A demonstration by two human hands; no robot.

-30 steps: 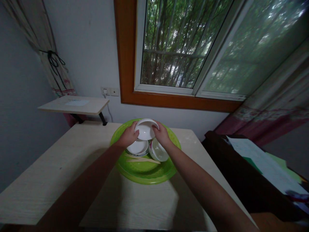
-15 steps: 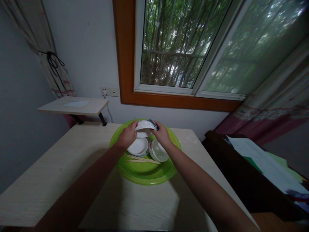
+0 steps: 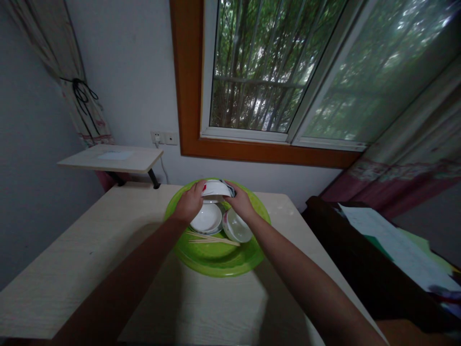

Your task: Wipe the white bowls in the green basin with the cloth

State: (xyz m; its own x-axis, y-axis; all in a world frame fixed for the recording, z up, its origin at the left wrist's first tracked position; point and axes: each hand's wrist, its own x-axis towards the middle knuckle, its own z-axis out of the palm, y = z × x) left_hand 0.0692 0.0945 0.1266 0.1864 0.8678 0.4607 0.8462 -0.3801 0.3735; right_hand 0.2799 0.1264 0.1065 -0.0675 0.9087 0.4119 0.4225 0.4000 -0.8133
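A white bowl point(image 3: 215, 188) with red and dark markings is tilted between my hands, over the far part of a round green basin point(image 3: 219, 269). My left hand point(image 3: 190, 204) grips its left side, and my right hand point(image 3: 240, 198) its right side. The fingertips behind the bowl are hidden. Below it in the basin sit a white dish point(image 3: 206, 218), seemingly stacked on another, and a tilted bowl point(image 3: 237, 228) with a pinkish pattern outside. Several light wooden chopsticks point(image 3: 216, 240) lie across the basin in front of them.
The basin stands on a pale wooden table point(image 3: 108, 250). A small raised shelf point(image 3: 140, 161) on dark legs is at the back left, beside wall sockets point(image 3: 163, 138). Behind is a window point(image 3: 262, 72). Papers point(image 3: 389, 235) lie on a dark surface to the right.
The bowl in my hands has tipped, so more of its patterned outer side shows. My hands stay in nearly the same place, and the things in the basin have not moved.
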